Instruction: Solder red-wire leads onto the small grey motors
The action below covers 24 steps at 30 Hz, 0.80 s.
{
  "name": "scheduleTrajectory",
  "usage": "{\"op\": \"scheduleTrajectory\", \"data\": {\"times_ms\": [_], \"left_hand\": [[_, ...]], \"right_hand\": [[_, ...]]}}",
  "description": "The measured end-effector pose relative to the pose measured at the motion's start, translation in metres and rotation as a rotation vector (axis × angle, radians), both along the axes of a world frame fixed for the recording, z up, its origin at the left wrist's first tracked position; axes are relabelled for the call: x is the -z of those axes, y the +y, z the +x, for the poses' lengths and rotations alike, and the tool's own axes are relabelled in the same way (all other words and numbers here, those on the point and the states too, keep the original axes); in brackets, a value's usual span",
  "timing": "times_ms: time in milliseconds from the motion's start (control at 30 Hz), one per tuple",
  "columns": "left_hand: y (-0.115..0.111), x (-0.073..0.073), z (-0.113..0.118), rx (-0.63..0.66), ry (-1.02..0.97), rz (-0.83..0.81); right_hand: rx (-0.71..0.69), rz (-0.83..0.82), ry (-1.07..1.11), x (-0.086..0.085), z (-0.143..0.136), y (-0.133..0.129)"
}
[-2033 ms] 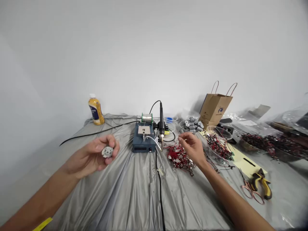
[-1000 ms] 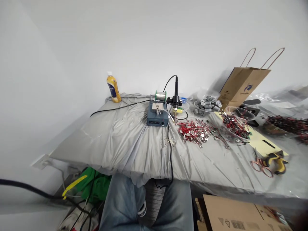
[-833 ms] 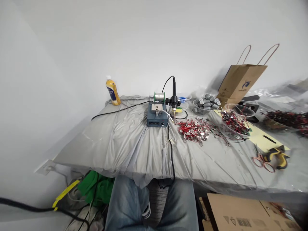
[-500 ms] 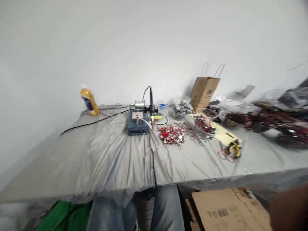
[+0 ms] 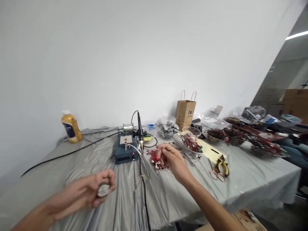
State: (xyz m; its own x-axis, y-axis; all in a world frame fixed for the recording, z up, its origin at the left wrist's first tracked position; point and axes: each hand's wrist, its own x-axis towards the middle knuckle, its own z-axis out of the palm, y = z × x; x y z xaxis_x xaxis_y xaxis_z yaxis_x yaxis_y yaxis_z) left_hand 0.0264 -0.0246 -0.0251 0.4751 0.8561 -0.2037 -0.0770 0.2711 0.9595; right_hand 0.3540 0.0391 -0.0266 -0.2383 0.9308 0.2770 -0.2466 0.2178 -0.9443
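Gripping a round grey part (image 5: pixel 103 190) in the curled left hand (image 5: pixel 95 184), toward the near edge of the table (image 5: pixel 168 199), with flat end turned to the viewer and long axis unclear. Holding the right hand (image 5: pixel 175 162) palm down, with bent fingers, over the red wire pile (image 5: pixel 154 159); cannot tell whether pinching anything.

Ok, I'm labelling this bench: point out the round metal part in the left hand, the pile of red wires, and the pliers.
Round metal part (image 5: pixel 103 190): head view, on its pale round face.
Pile of red wires (image 5: pixel 155 160): head view, on its uncovered side.
Pliers (image 5: pixel 225 167): head view, on the picture-right handle.
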Motion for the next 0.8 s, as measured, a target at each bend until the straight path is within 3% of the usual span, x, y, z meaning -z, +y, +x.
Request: {"op": "scheduleTrajectory", "data": {"times_ms": [67,133,333,467,633,800], "left_hand": [[0.011,0.012,0.012,0.111,-0.011,-0.019],[0.022,0.019,0.021,0.130,0.041,0.101],[0.055,0.032,0.034,0.079,0.054,0.261],[0.069,0.053,0.036,0.004,0.022,0.285],[0.076,0.082,0.030,-0.133,0.052,0.290],[0.076,0.090,0.030,-0.251,0.036,0.280]], "right_hand": [[-0.022,-0.005,0.003,0.013,-0.003,0.019],[0.037,0.004,-0.011,0.016,-0.002,0.043],[0.266,0.094,-0.016,0.003,0.001,0.108],[0.361,0.126,-0.048,0.013,0.002,0.103],[0.246,0.080,-0.041,0.028,-0.003,0.085],[0.257,0.017,-0.042,0.031,-0.001,0.093]]}}
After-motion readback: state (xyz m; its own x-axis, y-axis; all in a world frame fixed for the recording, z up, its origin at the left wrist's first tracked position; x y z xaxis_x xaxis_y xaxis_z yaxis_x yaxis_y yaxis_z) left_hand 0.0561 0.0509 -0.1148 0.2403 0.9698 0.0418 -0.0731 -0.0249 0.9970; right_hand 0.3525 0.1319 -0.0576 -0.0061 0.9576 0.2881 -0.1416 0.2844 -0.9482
